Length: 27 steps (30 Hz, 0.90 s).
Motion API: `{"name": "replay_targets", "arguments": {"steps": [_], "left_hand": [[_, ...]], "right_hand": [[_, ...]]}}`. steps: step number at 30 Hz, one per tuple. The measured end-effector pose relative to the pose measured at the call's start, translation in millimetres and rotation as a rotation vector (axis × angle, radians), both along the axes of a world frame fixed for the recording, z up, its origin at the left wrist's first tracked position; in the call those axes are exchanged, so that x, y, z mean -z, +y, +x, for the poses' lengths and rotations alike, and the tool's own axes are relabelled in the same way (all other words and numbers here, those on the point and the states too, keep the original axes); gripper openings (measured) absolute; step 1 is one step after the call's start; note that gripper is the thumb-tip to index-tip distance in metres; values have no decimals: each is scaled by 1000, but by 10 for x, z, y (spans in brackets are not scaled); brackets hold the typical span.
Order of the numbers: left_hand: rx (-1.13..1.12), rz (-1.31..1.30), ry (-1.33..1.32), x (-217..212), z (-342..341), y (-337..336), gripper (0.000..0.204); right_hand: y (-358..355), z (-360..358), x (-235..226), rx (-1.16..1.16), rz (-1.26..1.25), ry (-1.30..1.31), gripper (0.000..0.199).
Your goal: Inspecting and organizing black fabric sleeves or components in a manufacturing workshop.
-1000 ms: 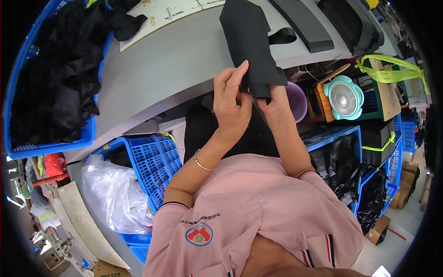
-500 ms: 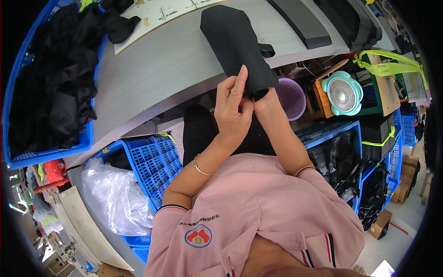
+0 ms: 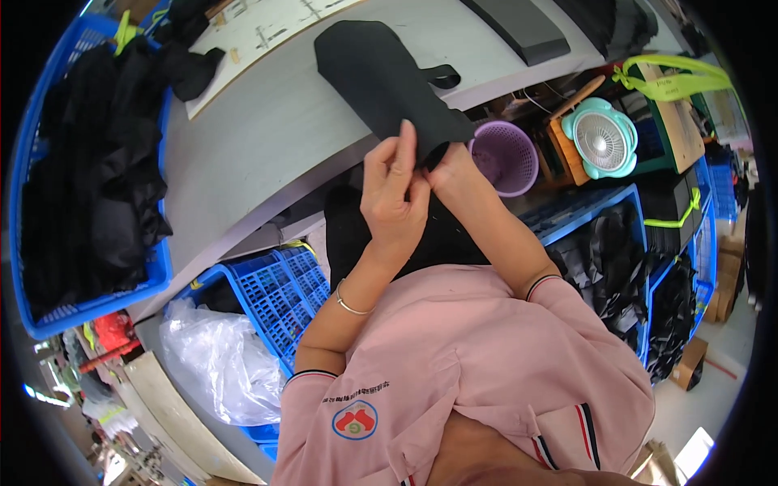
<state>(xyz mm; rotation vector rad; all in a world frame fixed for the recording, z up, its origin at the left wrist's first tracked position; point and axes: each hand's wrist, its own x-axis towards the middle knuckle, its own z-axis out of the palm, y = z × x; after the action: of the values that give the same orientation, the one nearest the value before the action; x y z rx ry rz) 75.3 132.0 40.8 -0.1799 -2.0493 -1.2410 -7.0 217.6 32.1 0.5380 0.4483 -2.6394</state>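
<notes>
A long black fabric piece (image 3: 381, 77) with a small loop strap lies on the grey worktable (image 3: 267, 138), its near end hanging over the table's front edge. My left hand (image 3: 395, 198) pinches that near end with the fingers pointing up. Just to its right, my right hand (image 3: 452, 172) grips the same end, partly hidden behind the fabric and the left hand. More black cloth lies on my lap below the hands.
A blue crate (image 3: 57, 186) of black fabric stands at the table's left. A paper sheet (image 3: 259, 28) lies at the back. Below the table are a purple basket (image 3: 506, 154), a teal fan (image 3: 604, 142), blue crates (image 3: 275, 292) and a clear plastic bag (image 3: 215, 368).
Both hands have shifted slightly along the fabric's near end, and the fabric piece now lies further up on the table.
</notes>
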Motion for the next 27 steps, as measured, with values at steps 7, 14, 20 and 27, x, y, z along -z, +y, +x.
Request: {"name": "replay_targets", "arguments": {"steps": [7,14,20,27], "left_hand": [[91,434,-188,-11,3,-130,66],[-81,261,-255,-111,-12,-200,46],[-39,222,-199,254,-43,-298,45],[-114,831,-465,454,-96,-356,40]], "right_hand": [[-314,-15,232,-26,958,911,27],[-477,-123,366,542,1373,868,31],[-276,-149,269,380,1616,1023,24],[138,-144,369,-176,1530,1445,26]]}}
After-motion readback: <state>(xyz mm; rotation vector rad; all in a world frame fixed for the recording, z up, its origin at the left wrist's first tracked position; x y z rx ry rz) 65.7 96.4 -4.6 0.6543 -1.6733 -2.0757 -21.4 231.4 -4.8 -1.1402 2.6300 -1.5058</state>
